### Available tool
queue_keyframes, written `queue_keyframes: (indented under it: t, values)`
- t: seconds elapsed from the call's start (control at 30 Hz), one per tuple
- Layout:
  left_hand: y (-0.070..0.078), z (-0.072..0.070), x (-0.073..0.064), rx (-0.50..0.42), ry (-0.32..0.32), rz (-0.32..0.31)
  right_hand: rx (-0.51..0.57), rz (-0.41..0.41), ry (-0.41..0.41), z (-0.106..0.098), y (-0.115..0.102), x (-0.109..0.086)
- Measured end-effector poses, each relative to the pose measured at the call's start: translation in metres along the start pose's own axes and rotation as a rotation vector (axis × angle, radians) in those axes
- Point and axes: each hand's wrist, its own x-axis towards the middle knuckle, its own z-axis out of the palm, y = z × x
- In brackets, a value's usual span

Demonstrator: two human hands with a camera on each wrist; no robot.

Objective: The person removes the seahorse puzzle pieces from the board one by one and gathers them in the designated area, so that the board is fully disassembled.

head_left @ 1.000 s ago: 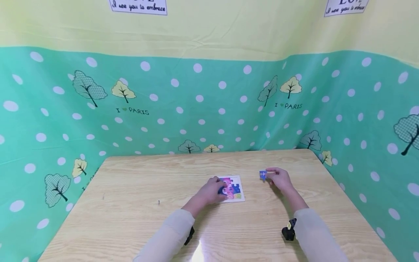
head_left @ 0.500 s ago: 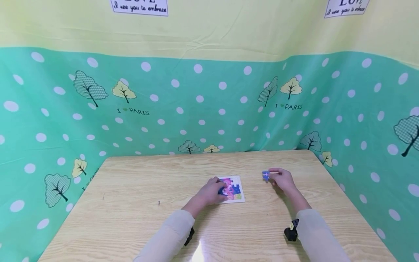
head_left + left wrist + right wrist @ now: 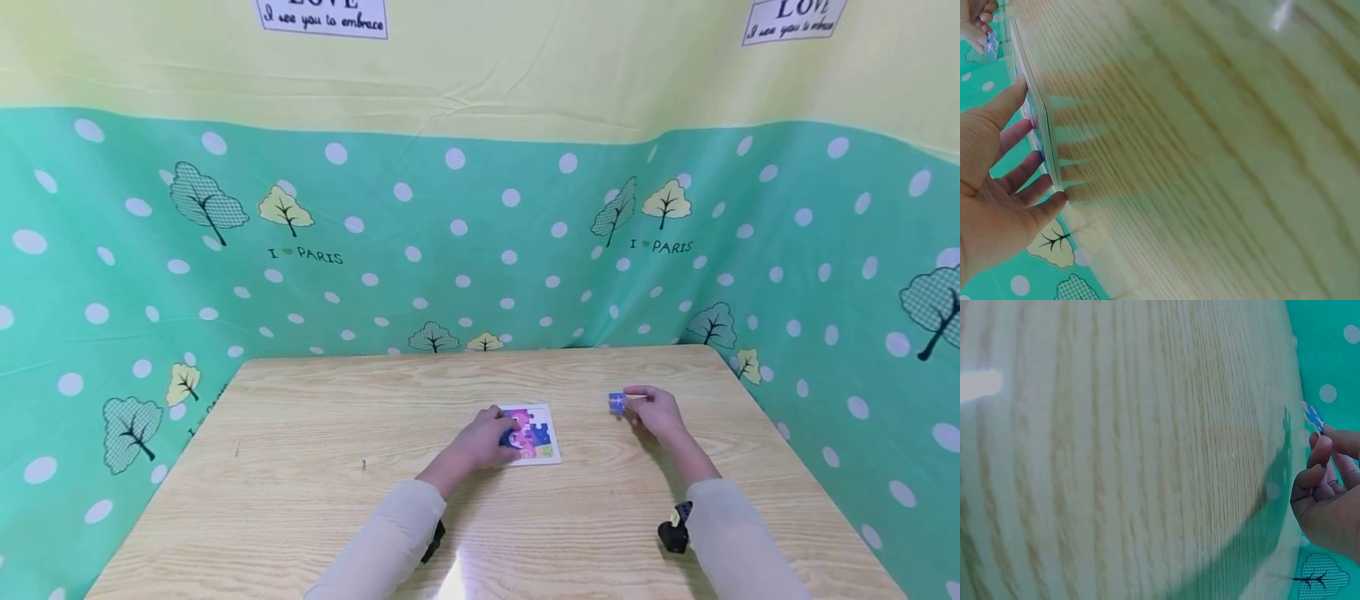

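Observation:
A small square jigsaw puzzle [image 3: 542, 437] in a white frame lies on the table, showing a pink and blue picture with a white gap at its upper right. My left hand [image 3: 480, 439] rests on its left part, covering some of the picture. From the left wrist view, the thumb and spread fingers of that hand [image 3: 994, 181] touch the board [image 3: 1041, 109] from above. To the right of the board, my right hand [image 3: 656, 412] pinches a blue puzzle piece [image 3: 617, 403] with a light star-like mark. In the right wrist view the piece [image 3: 1313, 415] stands tilted between thumb and fingertips, above the table.
The wooden table [image 3: 315, 417] stretches out around both hands. A tiny dark speck [image 3: 363, 464] is on its left half. Green dotted curtain [image 3: 457, 275] hangs behind the far edge and along the right. Black wrist cameras [image 3: 673, 533] sit beneath the sleeves.
My right hand has shifted slightly to the right with the puzzle piece, away from the board. The left hand and the board have stayed in place.

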Motion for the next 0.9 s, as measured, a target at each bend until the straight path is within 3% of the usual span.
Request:
queue_keyframes:
  t: [0.9]
  values:
    - [0.0,0.002,0.0,0.004,-0.004,-0.016,-0.012,0.025,0.024,-0.012,0.007,-0.002]
